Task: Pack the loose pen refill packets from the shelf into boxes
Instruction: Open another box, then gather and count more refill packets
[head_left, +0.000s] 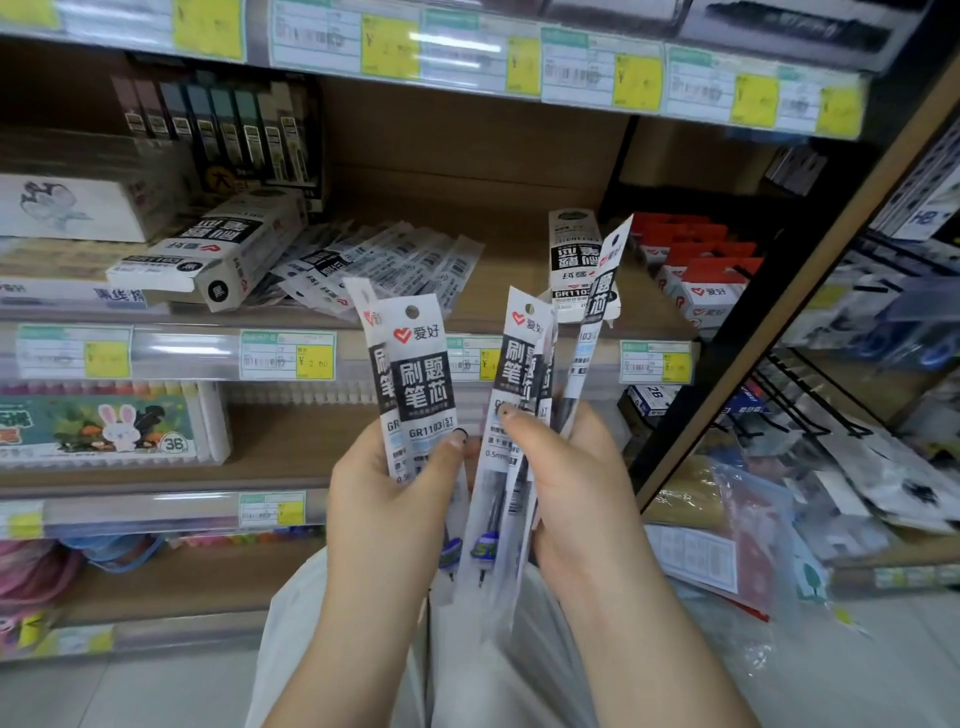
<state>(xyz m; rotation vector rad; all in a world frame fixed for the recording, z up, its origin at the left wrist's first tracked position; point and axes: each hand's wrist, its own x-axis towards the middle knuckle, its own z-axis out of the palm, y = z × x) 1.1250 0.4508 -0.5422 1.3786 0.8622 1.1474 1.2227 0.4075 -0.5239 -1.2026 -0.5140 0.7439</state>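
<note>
The left hand (387, 499) pinches two refill packets (415, 384) upright; the right hand (576, 483) grips a fanned bunch of packets (540, 374) before the shelf (519, 306).

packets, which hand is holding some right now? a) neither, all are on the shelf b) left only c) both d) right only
c: the left hand pinches a couple of packets, and the right hand grips a fanned bunch of more.
</note>
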